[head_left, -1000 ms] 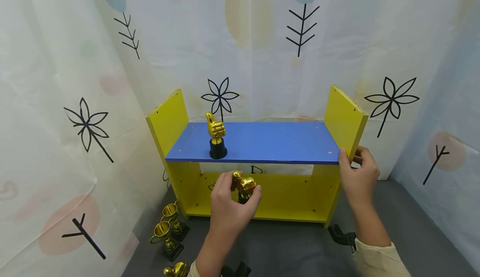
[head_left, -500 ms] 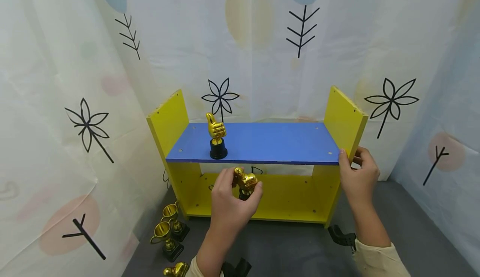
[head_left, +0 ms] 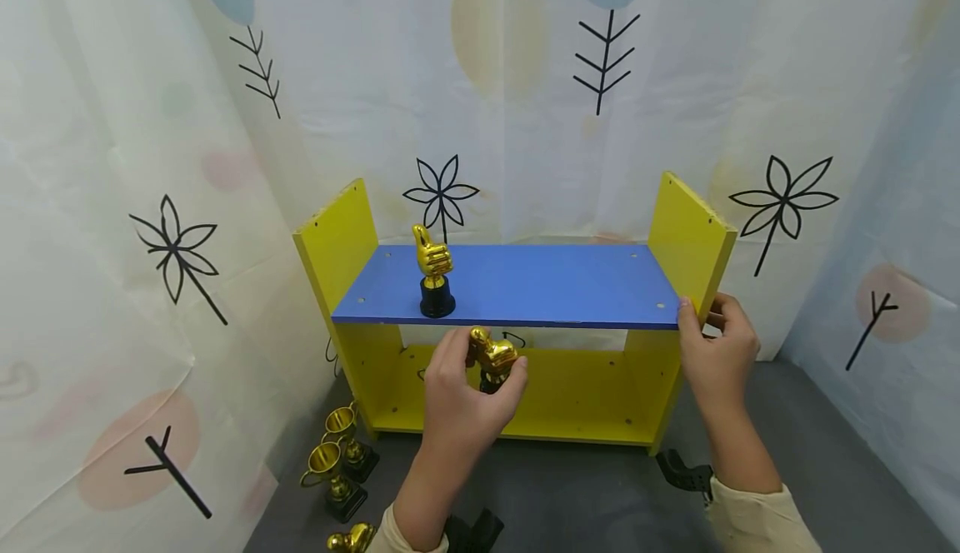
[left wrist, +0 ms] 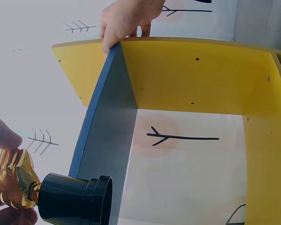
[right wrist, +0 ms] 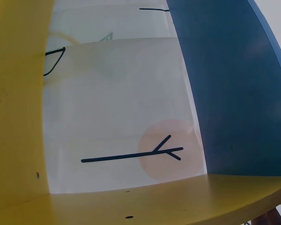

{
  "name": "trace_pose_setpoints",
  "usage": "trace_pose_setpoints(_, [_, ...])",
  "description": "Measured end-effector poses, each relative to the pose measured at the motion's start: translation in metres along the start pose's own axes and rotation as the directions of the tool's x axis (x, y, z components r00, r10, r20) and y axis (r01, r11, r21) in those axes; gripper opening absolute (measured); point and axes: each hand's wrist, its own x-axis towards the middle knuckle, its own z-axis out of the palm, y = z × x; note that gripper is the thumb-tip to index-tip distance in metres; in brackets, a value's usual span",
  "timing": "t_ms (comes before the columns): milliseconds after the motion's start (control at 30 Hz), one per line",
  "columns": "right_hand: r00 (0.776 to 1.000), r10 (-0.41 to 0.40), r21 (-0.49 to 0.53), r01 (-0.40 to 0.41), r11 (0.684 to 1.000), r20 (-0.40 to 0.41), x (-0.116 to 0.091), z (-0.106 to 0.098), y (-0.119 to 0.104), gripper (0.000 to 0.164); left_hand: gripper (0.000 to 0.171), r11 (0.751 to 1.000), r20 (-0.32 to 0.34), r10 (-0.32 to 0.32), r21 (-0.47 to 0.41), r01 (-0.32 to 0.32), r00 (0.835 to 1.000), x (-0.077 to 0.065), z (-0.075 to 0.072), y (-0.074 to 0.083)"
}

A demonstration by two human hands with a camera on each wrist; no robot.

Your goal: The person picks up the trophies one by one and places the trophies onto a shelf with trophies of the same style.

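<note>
My left hand (head_left: 461,407) grips a gold thumbs-up trophy (head_left: 497,355) by its gold part, just below the front edge of the blue shelf board (head_left: 555,282). In the left wrist view the trophy's black base (left wrist: 72,199) points away from the fingers and overlaps the board. A matching thumbs-up trophy (head_left: 435,261) stands upright at the left of the blue board. My right hand (head_left: 718,357) holds the shelf's yellow right side panel (head_left: 692,241), thumb at its front edge beside the blue board and fingers round the outside. In the right wrist view only dark fingertips show at the lower right corner.
Two gold cup trophies (head_left: 326,460) with black bases stand on the grey table (head_left: 585,495), left of the shelf unit. Nearer me lies another gold thumbs-up trophy (head_left: 352,538), partly cut off by the frame. A patterned white curtain (head_left: 525,153) hangs behind.
My left hand has risen slightly with the trophy, toward the blue board's front edge. The right hand keeps its place on the side panel.
</note>
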Motion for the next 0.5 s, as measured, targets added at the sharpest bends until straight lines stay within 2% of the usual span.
trace_pose_setpoints(500, [1.000,0.013,0.000,-0.013,1.000,-0.002,0.0000,0.0002,-0.0022,0.035,0.036,1.000,-0.001,0.016,0.012,-0.016,1.000,0.0062,-0.0004,0.0019])
